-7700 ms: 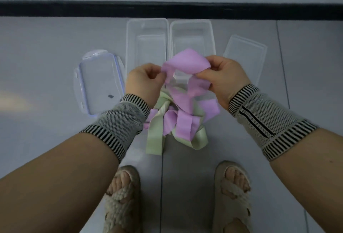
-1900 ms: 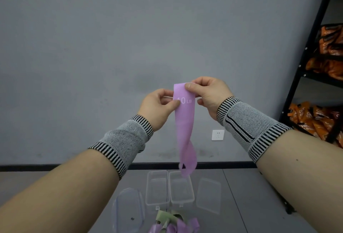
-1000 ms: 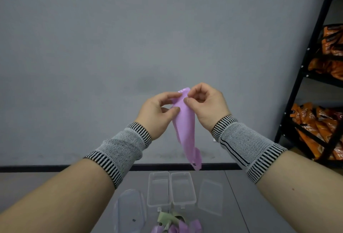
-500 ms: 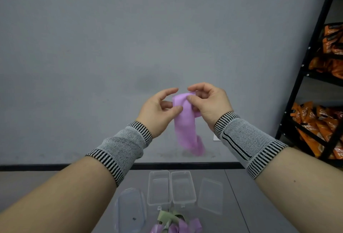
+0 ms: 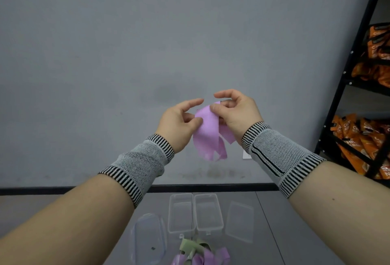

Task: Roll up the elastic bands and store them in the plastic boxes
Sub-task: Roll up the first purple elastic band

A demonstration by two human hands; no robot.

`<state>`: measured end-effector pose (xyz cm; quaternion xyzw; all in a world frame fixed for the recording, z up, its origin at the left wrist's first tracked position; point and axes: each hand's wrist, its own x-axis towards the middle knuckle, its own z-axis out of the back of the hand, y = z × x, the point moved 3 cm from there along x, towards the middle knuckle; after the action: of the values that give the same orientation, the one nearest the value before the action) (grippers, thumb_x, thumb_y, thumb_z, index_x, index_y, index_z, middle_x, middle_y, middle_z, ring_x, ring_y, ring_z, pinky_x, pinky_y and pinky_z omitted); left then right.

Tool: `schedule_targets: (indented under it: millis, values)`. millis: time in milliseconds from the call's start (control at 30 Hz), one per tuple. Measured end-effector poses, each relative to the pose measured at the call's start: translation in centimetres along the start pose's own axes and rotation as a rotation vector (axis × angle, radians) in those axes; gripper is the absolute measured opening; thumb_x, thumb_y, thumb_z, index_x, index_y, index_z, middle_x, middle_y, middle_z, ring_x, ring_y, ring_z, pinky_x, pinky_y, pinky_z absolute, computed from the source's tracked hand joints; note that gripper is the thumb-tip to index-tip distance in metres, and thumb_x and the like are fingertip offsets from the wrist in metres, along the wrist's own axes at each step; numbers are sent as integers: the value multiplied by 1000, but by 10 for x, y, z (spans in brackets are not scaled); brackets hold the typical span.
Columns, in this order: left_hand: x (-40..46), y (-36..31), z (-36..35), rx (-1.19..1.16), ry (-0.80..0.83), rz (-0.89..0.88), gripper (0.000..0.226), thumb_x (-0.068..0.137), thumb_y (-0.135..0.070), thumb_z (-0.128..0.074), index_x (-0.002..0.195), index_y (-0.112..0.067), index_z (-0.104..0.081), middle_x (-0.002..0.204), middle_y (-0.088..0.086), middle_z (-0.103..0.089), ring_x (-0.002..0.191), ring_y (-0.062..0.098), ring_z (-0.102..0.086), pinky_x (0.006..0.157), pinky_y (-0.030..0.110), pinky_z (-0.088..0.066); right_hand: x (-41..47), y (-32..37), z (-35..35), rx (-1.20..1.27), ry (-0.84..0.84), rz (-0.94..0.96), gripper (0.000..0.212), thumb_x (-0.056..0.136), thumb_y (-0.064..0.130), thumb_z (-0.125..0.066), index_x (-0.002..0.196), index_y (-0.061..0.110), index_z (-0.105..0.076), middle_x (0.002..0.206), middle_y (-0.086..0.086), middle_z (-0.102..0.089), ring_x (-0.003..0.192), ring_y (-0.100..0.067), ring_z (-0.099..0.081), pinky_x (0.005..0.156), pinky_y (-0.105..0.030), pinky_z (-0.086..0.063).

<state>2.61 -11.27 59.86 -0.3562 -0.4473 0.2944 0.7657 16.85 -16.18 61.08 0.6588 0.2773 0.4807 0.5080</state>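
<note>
I hold a purple elastic band (image 5: 206, 131) in the air in front of the grey wall. My left hand (image 5: 179, 124) pinches its left edge between thumb and fingers, index finger stretched out. My right hand (image 5: 236, 112) pinches its top, fingers curled over it. The band's loose end hangs folded below my hands. Down on the floor stand two clear plastic boxes, side by side: a left box (image 5: 181, 214) and a right box (image 5: 209, 212). A heap of purple and green bands (image 5: 198, 253) lies in front of them.
A clear lid with a blue rim (image 5: 148, 237) lies left of the boxes and a plain clear lid (image 5: 239, 223) lies to their right. A black shelf rack (image 5: 354, 87) with orange packets stands at the right against the wall.
Over the last second the hanging length of the purple band has grown shorter and bunched up under my hands. My hands stayed at about the same height.
</note>
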Motion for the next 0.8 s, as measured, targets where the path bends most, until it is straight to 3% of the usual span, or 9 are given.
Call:
schedule_targets:
  millis: [100,233,333,433,500,567,600,700,800]
  values:
    - [5,3,3,-70,-77,33,37,87,-6,-60,121,-20,-59,66,2,-65,60,6,-58,66,21,-51,-5,-5,-3,-5,104,-30,29,83,0,-66,106,15,-56,70,-5,-59,65,-17,-62,65,-32,-57]
    - [4,9,-3,-83,18,67,35,85,-17,-65,116,-30,-58,77,16,-71,75,23,-66,77,38,-56,-1,-13,2,-90,17,-1,25,81,-2,-66,94,18,-58,66,-4,-55,68,-23,-58,70,-42,-56]
    - [-2,10,-8,-24,76,74,40,85,-8,-63,121,-24,-57,64,9,-62,59,17,-52,60,25,-47,3,-14,6,-35,-33,-22,23,81,-1,-67,90,17,-56,71,-7,-58,69,-24,-60,74,-44,-56]
    - [2,12,-4,-27,-20,66,43,85,-5,-61,123,-24,-56,57,0,-57,50,9,-44,50,20,-39,0,-18,4,-3,79,-75,24,82,2,-68,94,17,-54,75,-8,-61,67,-21,-61,67,-37,-56]
    - [4,13,-2,-62,-53,60,43,84,-7,-62,119,-32,-56,57,-1,-59,54,10,-49,56,30,-49,-4,-21,3,-61,142,-78,26,82,-1,-67,96,16,-54,70,-7,-58,64,-20,-59,63,-34,-55]
    - [3,11,-5,-119,23,73,43,85,-8,-60,112,-40,-55,68,10,-62,67,18,-54,73,46,-54,-4,-22,5,-81,120,-62,24,82,-5,-64,92,14,-54,64,-6,-55,61,-19,-57,59,-31,-54]
    - [1,9,-6,-142,67,81,43,86,-5,-58,110,-41,-55,74,14,-63,71,20,-54,78,47,-54,-4,-22,7,-75,91,-59,23,83,-6,-64,89,14,-53,63,-6,-55,59,-19,-57,58,-30,-53]
    - [1,8,-8,-146,86,95,38,88,5,-53,104,-28,-62,79,13,-65,71,17,-58,77,36,-55,-4,-23,8,-7,61,-87,24,84,-5,-63,83,13,-48,65,-7,-57,52,-14,-59,54,-28,-53]
    - [5,9,-6,-123,-42,126,21,87,7,-53,97,-2,-69,75,-1,-66,62,1,-61,68,20,-54,-8,-24,4,26,137,-139,21,87,0,-62,81,13,-46,65,-10,-59,48,-15,-58,55,-30,-55]
